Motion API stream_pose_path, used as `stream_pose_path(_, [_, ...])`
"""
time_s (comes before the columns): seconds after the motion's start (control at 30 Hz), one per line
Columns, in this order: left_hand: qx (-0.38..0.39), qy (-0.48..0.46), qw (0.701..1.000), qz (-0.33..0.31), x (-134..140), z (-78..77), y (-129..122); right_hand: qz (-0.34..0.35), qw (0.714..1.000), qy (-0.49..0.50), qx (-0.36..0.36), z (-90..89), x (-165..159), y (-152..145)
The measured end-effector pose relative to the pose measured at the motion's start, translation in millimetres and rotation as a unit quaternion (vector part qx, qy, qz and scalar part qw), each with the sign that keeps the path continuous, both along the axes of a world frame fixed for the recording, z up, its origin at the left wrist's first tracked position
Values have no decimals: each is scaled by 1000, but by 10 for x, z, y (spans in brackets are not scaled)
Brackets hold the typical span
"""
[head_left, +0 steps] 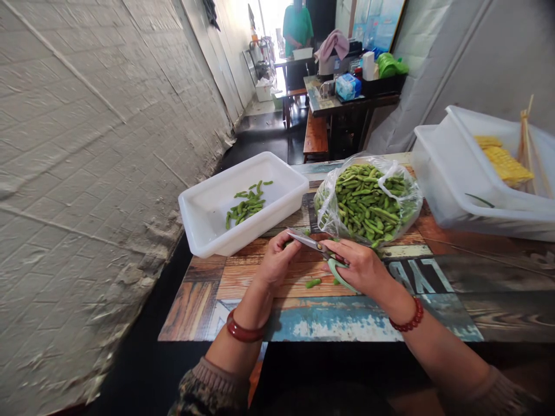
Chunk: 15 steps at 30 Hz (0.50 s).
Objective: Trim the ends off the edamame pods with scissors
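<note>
My right hand (362, 267) is closed on a pair of scissors (340, 276) with pale green handles, its blades pointing left. The blade tips reach my left hand (280, 257), whose fingers pinch a green soybean pod (287, 243), mostly hidden by them. Behind my right hand, a clear plastic bag (323, 199) stands full of green pods (368, 196). To the left, a white plastic tub (208, 237) holds a small heap of pods (247, 207). On the table between my forearms lies a loose pod (313, 283).
The patchwork wood-print table (260, 277) ends near my body. On its right are stacked white bins (437, 173) with yellow packets (505, 164) and wooden sticks (524, 138). A brick-patterned wall (87, 173) runs along the left. A person in green (297, 29) stands at the far end.
</note>
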<state>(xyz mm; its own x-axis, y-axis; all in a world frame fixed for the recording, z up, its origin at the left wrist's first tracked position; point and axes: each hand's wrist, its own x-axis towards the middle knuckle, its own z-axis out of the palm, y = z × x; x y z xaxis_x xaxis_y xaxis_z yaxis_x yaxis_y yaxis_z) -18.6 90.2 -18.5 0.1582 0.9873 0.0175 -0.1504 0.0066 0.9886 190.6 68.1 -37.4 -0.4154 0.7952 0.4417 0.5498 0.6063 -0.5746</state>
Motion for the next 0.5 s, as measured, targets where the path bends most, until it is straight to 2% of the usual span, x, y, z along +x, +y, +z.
stream_pose_path(0.1, [9,23,1000,11,8,25,2,-6,1000,7,17,-33,-17,9])
stream_pose_path(0.2, [14,23,1000,15,5,43,-3,-44,998,42,23,-55,-48,28])
stream_pose_path(0.33, [-2,-17,1000,4,-19,32,6,-99,990,98,21,-50,-62,52])
stream_pose_path(0.5, [-70,-102,992,7,-38,33,56,-108,988,103,30,-29,-38,50])
